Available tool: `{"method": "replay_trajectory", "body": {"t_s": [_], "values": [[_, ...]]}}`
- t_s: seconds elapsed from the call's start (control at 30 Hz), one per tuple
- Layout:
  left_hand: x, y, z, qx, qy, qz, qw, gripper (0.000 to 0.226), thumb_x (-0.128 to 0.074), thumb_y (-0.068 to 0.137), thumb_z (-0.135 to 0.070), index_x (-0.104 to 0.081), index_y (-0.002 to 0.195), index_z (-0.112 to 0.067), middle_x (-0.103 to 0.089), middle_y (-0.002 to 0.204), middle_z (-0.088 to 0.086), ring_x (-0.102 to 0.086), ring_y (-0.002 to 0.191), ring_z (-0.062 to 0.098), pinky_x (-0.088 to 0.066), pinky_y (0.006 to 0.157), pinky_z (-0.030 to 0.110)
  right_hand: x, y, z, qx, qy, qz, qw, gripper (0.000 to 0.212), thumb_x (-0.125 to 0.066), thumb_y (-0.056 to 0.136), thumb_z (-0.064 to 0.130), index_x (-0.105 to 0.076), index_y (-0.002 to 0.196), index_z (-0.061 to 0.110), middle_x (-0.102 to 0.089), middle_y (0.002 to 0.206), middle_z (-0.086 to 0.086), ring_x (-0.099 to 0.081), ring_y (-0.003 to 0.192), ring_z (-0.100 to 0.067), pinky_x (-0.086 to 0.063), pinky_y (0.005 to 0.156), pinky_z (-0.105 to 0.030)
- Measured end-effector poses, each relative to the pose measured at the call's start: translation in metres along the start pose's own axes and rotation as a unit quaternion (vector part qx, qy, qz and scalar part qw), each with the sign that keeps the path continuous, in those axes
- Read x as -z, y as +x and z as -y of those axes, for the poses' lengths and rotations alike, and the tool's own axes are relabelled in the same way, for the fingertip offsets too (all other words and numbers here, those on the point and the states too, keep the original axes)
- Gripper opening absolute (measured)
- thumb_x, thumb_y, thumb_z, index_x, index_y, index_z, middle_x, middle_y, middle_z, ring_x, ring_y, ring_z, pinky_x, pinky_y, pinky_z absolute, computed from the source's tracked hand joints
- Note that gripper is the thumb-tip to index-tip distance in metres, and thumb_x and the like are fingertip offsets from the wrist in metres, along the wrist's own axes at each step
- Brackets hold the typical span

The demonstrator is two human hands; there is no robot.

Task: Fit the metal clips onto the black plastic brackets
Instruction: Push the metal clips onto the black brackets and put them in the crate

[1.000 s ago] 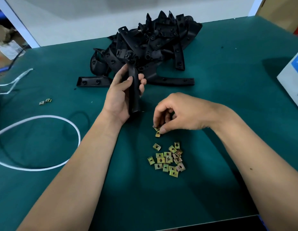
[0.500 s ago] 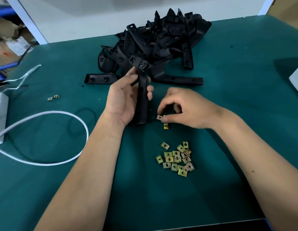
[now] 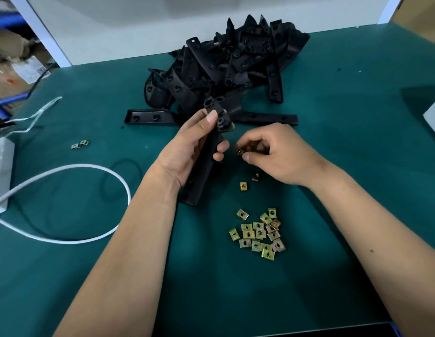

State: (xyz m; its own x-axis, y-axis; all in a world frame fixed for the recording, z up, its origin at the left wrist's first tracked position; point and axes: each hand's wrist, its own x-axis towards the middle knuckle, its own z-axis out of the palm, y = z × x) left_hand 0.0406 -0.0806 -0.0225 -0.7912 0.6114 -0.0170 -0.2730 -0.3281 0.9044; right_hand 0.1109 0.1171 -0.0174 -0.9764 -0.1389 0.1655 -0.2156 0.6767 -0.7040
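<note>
Since a second ago the right hand (image 3: 279,154) has lifted off the tabletop (image 3: 357,166) with one metal clip (image 3: 240,152) pinched between thumb and fingertips, and now holds it just beside the bracket. Nearest the camera, a loose cluster of metal clips (image 3: 259,234) lies on the green tabletop between the forearms. Two more single clips (image 3: 243,186) sit just beyond it, below the right hand. The left hand (image 3: 187,152) is closed around a long black plastic bracket (image 3: 206,154), held nearly upright with its lower end close to the tabletop; the thumb presses near its upper end. Off to the left lie a white cable (image 3: 66,203) and two stray clips (image 3: 79,144). Farthest back, a pile of black brackets (image 3: 226,66) is heaped on the tabletop.
</note>
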Motion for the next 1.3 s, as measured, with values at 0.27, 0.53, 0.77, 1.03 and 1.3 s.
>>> {"method": "replay_trajectory", "body": {"t_s": [0.27,0.53,0.77,1.03,1.3], "values": [[0.002,0.003,0.0,0.002,0.066,0.012,0.998,0.042,-0.068,0.095,-0.023,-0.051,0.131,-0.011,-0.064,0.098,0.006,-0.051,0.066,0.018,-0.043,0.053,0.024,-0.009,0.001,-0.002,-0.033,0.082,-0.145,0.985,0.012,-0.076,0.087,0.011,-0.072,0.085,0.022,-0.07,0.076,0.011,-0.065,0.07,-0.005,-0.054,0.069,-0.026],[-0.006,0.002,0.002,0.0,0.097,0.0,0.995,0.057,-0.073,0.09,-0.028,-0.051,0.132,0.004,-0.065,0.095,0.005,-0.053,0.066,0.02,-0.048,0.054,0.026,-0.005,0.002,0.003,-0.167,0.42,-0.123,0.883,0.015,-0.063,0.093,-0.002,-0.069,0.092,0.011,-0.071,0.071,-0.008,-0.062,0.056,-0.018,-0.045,0.045,-0.024],[-0.006,0.003,0.002,-0.001,0.113,-0.013,0.993,0.059,-0.069,0.092,-0.023,-0.046,0.138,0.007,-0.064,0.094,0.006,-0.053,0.066,0.021,-0.048,0.054,0.027,-0.004,0.004,-0.001,-0.163,0.462,-0.131,0.862,0.007,-0.073,0.092,0.002,-0.076,0.099,0.003,-0.073,0.078,-0.006,-0.068,0.067,-0.014,-0.054,0.06,-0.022],[-0.003,0.002,0.0,-0.024,0.186,0.001,0.982,0.059,-0.075,0.085,-0.014,-0.05,0.137,0.001,-0.059,0.093,0.017,-0.053,0.067,0.021,-0.048,0.054,0.031,-0.002,0.002,0.003,-0.13,0.417,-0.141,0.888,0.014,-0.068,0.093,-0.005,-0.071,0.098,0.008,-0.071,0.08,-0.009,-0.064,0.065,-0.017,-0.052,0.055,-0.025],[-0.005,0.002,0.0,-0.031,0.182,-0.006,0.983,0.06,-0.075,0.085,-0.012,-0.049,0.136,0.004,-0.057,0.093,0.018,-0.053,0.066,0.021,-0.048,0.052,0.03,0.0,0.001,0.005,-0.104,0.425,-0.131,0.89,0.018,-0.064,0.096,-0.004,-0.078,0.098,0.007,-0.071,0.078,-0.009,-0.064,0.068,-0.016,-0.052,0.057,-0.023]]}}
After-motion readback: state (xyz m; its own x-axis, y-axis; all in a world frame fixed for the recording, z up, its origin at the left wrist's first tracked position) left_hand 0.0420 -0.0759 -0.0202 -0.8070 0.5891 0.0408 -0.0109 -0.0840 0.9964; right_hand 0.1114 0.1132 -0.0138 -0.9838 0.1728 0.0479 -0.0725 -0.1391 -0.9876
